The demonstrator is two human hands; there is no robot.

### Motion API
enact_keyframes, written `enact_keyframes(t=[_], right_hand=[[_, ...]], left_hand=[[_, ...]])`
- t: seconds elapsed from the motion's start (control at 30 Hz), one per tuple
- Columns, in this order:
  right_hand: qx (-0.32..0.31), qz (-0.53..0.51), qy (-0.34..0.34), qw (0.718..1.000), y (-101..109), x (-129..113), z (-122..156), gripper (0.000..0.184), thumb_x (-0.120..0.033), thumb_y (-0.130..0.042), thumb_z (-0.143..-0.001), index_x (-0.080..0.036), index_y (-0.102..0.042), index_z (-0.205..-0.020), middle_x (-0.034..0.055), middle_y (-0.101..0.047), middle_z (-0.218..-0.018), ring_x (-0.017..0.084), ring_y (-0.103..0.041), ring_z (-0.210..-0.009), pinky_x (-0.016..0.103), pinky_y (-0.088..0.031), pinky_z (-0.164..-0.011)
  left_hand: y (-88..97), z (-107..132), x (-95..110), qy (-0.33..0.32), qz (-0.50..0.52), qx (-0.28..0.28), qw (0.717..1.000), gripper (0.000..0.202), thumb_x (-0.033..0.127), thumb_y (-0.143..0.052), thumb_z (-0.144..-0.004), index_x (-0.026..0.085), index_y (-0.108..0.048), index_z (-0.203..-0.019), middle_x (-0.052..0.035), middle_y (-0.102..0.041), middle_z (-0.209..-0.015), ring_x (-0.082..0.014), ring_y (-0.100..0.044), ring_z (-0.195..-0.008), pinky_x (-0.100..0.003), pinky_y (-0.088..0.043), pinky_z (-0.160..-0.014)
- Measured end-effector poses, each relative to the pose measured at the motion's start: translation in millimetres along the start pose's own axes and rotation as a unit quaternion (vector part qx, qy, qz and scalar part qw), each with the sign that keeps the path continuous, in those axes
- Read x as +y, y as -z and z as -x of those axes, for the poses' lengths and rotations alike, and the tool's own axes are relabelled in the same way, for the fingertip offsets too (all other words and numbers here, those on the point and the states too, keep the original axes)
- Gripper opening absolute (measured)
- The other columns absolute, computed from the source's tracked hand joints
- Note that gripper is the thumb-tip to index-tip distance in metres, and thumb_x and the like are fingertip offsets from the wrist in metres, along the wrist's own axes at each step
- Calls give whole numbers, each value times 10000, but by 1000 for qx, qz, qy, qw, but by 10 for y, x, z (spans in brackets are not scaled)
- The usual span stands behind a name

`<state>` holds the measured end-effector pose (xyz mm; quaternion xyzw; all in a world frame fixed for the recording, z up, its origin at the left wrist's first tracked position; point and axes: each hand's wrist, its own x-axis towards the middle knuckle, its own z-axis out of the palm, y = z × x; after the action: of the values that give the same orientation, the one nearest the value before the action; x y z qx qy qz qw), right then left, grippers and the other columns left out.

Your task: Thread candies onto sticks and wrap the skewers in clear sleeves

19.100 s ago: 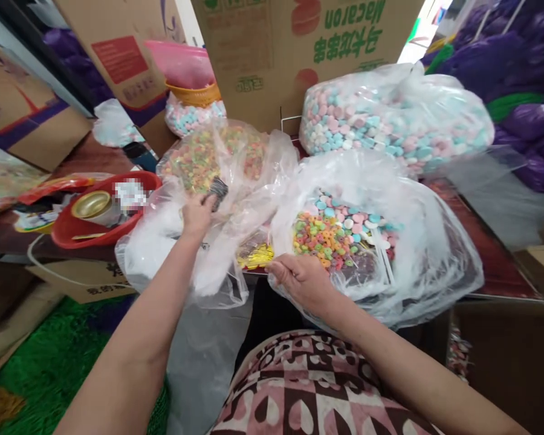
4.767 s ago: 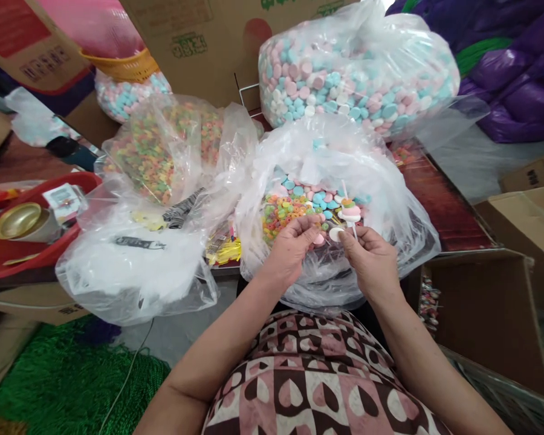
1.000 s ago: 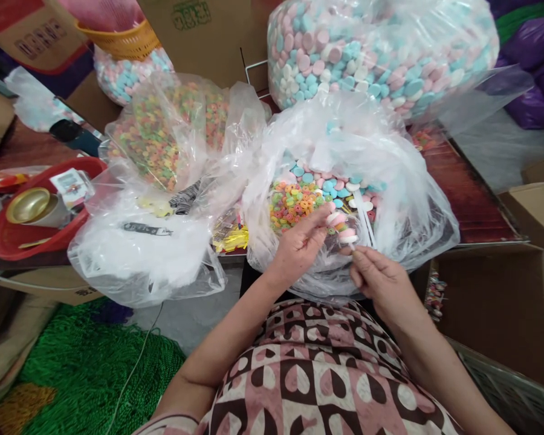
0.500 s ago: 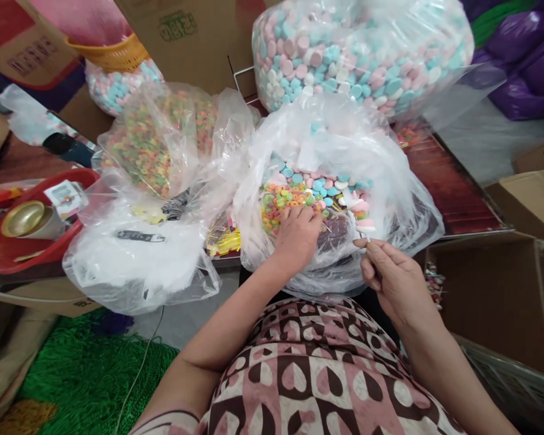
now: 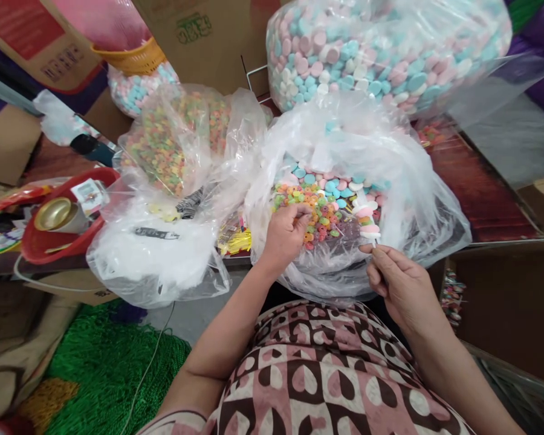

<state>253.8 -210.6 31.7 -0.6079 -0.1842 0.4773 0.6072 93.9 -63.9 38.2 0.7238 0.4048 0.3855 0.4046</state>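
In my right hand (image 5: pixel 399 275), thumb and fingers pinch the stick of a candy skewer (image 5: pixel 369 226). Pink and white marshmallows and fruit-coloured gummy rings are threaded on it, and it stands nearly upright. My left hand (image 5: pixel 288 232) hovers at the edge of a heap of gummy rings (image 5: pixel 320 223), its fingers curled together; what they hold, if anything, is hidden. Behind the heap lie loose blue, pink and white marshmallows (image 5: pixel 333 187). All this sits within an opened clear plastic bag (image 5: pixel 294 151) on the table's near edge.
A big bag of marshmallows (image 5: pixel 390 66) stands behind. To the left are a bag of gummy rings (image 5: pixel 172 139), a bag of white items (image 5: pixel 149 260) and a red basin (image 5: pixel 31 244) with a gold bowl. An open carton (image 5: pixel 503 302) is at the lower right.
My left hand has drawn back from the gummy rings, its spread fingers now curled together. The right hand still holds the skewer in about the same place. The view has shifted slightly.
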Motion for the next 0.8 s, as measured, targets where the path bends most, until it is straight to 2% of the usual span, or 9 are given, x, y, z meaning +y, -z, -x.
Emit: enact_keyframes(t=[0.1,0.17,0.3,0.43,0.53,0.7,0.8], right_hand=[[17,-1,17,1000,24,-26,-33,302,-428,-733,-807,-149,-712,-921,-56,-461,-484,52,-324,-421,189,-187,-402],[41,-6,35,999,64,-58,-56,283,-408,-730,-812,-154,-718,-935,-59,-464,-483,51,-322,-414,189,-191,-402],[79,-17,64,995,149,-119,-82,255,-385,-735,-807,-160,-716,-925,-63,-470,-482,48,-328,-399,188,-207,-399],[80,-26,71,994,193,-128,-80,242,-372,-738,-803,-155,-713,-909,-70,-455,-469,43,-318,-388,184,-198,-389],[81,-31,74,993,218,-106,-87,237,-364,-734,-809,-155,-717,-919,-69,-457,-470,42,-315,-391,178,-200,-383],[74,-37,63,995,239,-53,-101,256,-390,-723,-819,-158,-719,-926,-65,-467,-484,43,-322,-398,174,-207,-380],[54,-32,52,997,229,-29,-94,264,-407,-725,-817,-156,-715,-901,-63,-467,-487,41,-322,-403,173,-202,-382]], left_hand=[[16,40,15,7,10,4,1000,100,233,-599,-885,215,-694,-912,-30,-717,-869,-184,-638,-839,-303,-452,-799],[-50,84,56,-28,-22,-38,999,115,256,-596,-905,212,-702,-888,-25,-724,-847,-180,-638,-833,-306,-448,-812],[-348,145,146,-120,-159,-138,970,136,279,-608,-924,208,-720,-894,-27,-742,-859,-196,-634,-883,-347,-411,-875],[-661,99,165,-160,-235,-180,942,151,281,-595,-937,210,-710,-1003,-18,-761,-965,-212,-621,-970,-372,-376,-897],[-797,49,136,-178,-273,-203,923,173,299,-568,-954,216,-711,-1005,-13,-757,-971,-220,-611,-978,-388,-359,-890],[-870,72,92,-247,-345,-233,875,222,277,-528,-968,219,-739,-930,-38,-718,-915,-247,-585,-976,-420,-337,-877],[-817,81,103,-255,-347,-222,875,223,255,-518,-970,220,-734,-1013,-46,-719,-931,-240,-585,-979,-415,-343,-874]])
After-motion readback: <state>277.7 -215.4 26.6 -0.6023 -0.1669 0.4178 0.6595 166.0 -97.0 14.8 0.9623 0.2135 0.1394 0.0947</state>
